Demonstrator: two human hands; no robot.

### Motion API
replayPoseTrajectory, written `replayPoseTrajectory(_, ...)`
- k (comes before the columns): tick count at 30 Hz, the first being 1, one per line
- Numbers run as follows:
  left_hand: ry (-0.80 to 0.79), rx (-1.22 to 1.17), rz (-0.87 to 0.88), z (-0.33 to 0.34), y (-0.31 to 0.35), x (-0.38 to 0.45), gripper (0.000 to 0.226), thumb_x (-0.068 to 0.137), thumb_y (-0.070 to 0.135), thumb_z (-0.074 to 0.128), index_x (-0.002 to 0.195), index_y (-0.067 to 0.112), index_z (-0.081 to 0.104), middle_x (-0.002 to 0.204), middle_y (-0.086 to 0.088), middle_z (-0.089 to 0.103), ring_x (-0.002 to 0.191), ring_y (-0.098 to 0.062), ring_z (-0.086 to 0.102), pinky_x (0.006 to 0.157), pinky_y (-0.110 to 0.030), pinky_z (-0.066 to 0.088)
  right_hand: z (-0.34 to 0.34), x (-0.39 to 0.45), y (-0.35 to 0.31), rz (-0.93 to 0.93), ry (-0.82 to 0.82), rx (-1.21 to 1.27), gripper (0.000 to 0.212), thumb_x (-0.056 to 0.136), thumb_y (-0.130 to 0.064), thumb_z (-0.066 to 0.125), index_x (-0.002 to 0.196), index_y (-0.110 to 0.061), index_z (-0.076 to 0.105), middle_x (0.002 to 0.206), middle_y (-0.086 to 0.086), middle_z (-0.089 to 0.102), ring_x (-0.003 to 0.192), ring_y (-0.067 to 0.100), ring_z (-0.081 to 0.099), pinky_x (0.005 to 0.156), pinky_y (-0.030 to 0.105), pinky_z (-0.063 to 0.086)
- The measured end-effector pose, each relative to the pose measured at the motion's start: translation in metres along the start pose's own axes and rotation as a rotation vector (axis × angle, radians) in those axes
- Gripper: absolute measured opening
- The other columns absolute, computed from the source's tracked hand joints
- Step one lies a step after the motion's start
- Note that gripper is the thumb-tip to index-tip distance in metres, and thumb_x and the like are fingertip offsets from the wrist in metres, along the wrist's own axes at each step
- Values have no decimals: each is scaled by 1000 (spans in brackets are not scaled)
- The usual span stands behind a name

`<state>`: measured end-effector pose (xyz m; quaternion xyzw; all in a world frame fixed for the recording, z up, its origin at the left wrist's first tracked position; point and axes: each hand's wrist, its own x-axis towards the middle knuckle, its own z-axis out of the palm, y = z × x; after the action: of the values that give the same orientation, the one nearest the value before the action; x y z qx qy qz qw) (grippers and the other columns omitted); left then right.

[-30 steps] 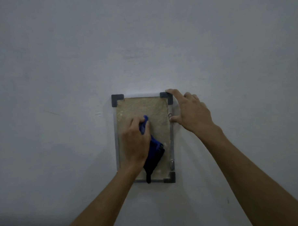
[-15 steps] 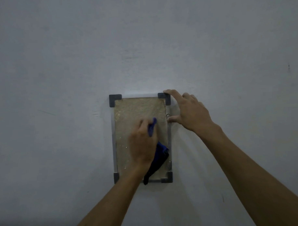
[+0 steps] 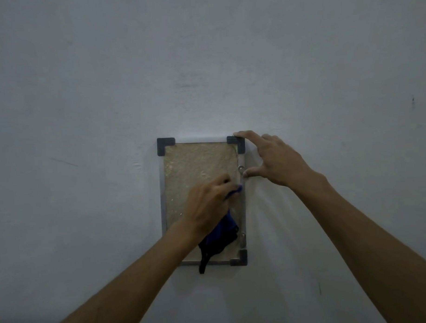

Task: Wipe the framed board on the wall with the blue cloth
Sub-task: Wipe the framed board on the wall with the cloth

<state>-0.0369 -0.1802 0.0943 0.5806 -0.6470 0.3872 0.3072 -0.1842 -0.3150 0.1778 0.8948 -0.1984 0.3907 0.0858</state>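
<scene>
The board (image 3: 198, 176) hangs flat on the wall (image 3: 85, 117) in front of me, long axis upright, with dark corner pieces on its frame. My left hand (image 3: 208, 205) presses the cloth (image 3: 220, 236) against the board's right-middle part, fingers curled round it; a blue tip shows past my fingertips and the rest hangs down past the bottom edge. My right hand (image 3: 277, 159) is spread, forefinger on the top right corner piece, thumb touching the right frame edge beside a small metal fitting (image 3: 240, 169).
</scene>
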Motion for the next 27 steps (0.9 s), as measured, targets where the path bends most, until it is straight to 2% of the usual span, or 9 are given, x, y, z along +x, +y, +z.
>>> replayPoseTrajectory(3, 65, 29, -37, -11, -8, 20, 18, 98, 29, 63, 107, 18, 74, 98, 0, 65, 65, -10, 56, 58, -25, 51, 1, 0, 2, -1, -9, 28, 93, 70, -46, 84, 141, -53, 24, 88, -4, 45, 88, 17, 46, 74, 36, 47)
replayPoseTrajectory(5, 168, 8, -115, -21, -13, 40, 20, 97, 29, 63, 106, 16, 75, 95, 0, 64, 67, -13, 57, 59, -28, 52, 2, 1, 3, 2, -18, 42, 93, 70, -46, 84, 140, -54, 23, 91, -2, 46, 89, 17, 47, 76, 39, 50)
replayPoseTrajectory(7, 199, -4, -144, -28, -17, 53, 20, 95, 29, 65, 109, 17, 76, 94, 1, 63, 70, -13, 57, 62, -30, 52, 3, 2, 3, 4, -25, 47, 93, 69, -46, 84, 139, -55, 23, 94, -1, 48, 91, 18, 49, 78, 42, 52)
replayPoseTrajectory(10, 178, -65, -107, -24, -19, 54, 21, 94, 27, 67, 112, 19, 75, 97, 1, 64, 75, -13, 59, 65, -33, 54, 4, 5, 5, -3, -28, 62, 93, 68, -46, 85, 137, -56, 24, 93, -2, 48, 91, 18, 49, 78, 44, 53)
replayPoseTrajectory(14, 31, -71, 3, -8, -15, 30, 23, 95, 28, 66, 113, 17, 74, 101, 0, 66, 70, -14, 60, 61, -36, 55, 6, 6, 8, -17, -17, 56, 93, 67, -47, 85, 138, -55, 24, 87, -6, 44, 85, 16, 47, 76, 43, 54)
replayPoseTrajectory(18, -92, -43, 122, -11, -15, 20, 21, 95, 27, 66, 110, 17, 75, 102, -2, 67, 68, -12, 58, 60, -32, 55, 6, 5, 8, -13, -23, 56, 94, 69, -44, 85, 138, -55, 23, 87, -6, 44, 84, 16, 48, 76, 44, 54)
replayPoseTrajectory(21, -33, 19, 132, -22, -16, 39, 22, 95, 31, 64, 108, 18, 76, 101, -1, 66, 67, -7, 51, 60, -25, 50, 6, 4, 7, -6, -19, 62, 94, 69, -45, 85, 138, -55, 22, 91, -3, 47, 86, 18, 50, 77, 45, 55)
replayPoseTrajectory(24, 102, -10, -9, -32, -19, 59, 21, 92, 28, 70, 108, 17, 77, 99, -2, 65, 73, -13, 57, 64, -31, 54, 7, 4, 8, -4, -12, 71, 93, 69, -45, 84, 138, -56, 22, 91, -2, 47, 87, 18, 49, 77, 46, 55)
replayPoseTrajectory(27, 55, -57, 15, -23, -18, 50, 22, 93, 31, 69, 108, 18, 77, 100, 0, 67, 76, -15, 62, 66, -37, 55, 7, 4, 10, -11, -12, 83, 93, 70, -45, 84, 139, -57, 22, 89, -4, 45, 86, 17, 48, 76, 46, 54)
